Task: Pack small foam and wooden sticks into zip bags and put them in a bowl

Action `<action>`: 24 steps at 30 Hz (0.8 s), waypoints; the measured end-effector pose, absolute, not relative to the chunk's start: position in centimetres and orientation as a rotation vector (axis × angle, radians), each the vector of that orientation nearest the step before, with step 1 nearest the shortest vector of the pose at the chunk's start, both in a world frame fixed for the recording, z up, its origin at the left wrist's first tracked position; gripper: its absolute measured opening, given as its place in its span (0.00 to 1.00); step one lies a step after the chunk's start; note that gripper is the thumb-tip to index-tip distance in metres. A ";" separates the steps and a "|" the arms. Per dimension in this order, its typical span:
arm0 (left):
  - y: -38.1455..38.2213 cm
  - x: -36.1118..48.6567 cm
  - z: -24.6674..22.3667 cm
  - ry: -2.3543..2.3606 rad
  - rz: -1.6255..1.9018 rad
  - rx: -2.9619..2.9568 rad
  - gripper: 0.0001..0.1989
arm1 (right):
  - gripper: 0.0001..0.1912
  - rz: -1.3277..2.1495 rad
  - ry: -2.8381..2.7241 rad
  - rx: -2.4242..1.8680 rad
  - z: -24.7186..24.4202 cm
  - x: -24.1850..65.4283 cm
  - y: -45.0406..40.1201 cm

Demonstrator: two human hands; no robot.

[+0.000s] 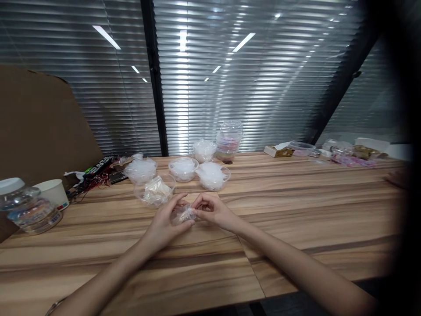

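Between my hands is a small crumpled clear plastic bag (183, 214), low over the wooden table (210, 263). My left hand (169, 219) curls round its left side, thumb in front and fingers behind. The fingertips of my right hand (210, 210) pinch its right end. What the bag holds, if anything, I cannot make out. Just behind my left hand stands a clear round bowl (140, 192) with a shiny, pearly plastic packet (158, 189) in it. Further back are several clear bowls heaped with white translucent pieces, among them one bowl (183, 169) and another bowl (213, 175).
A stack of clear tubs (228, 140) stands by the window blinds. At the left are a lidded plastic jar (29, 206), a white paper cup (54, 193) and dark cables (90, 180). Small boxes (279, 150) and pink plastic packets (351, 159) lie at the back right.
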State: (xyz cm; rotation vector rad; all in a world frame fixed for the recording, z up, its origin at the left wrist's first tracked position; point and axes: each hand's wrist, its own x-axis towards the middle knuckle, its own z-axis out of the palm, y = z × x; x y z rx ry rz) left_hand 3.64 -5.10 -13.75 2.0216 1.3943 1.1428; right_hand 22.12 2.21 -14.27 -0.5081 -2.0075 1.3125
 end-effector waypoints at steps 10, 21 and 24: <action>-5.4 3.7 -13.9 1.333 1.147 2.116 0.32 | 0.03 0.637 -2.225 -0.326 -13.7 23.0 1.6; -5.8 3.4 -14.0 1.162 1.101 2.134 0.37 | 0.03 0.002 -2.257 -0.152 -14.4 23.3 1.6; -5.8 3.3 -14.1 1.172 1.128 2.158 0.35 | 0.04 -0.057 -2.272 -0.140 -14.9 23.2 1.6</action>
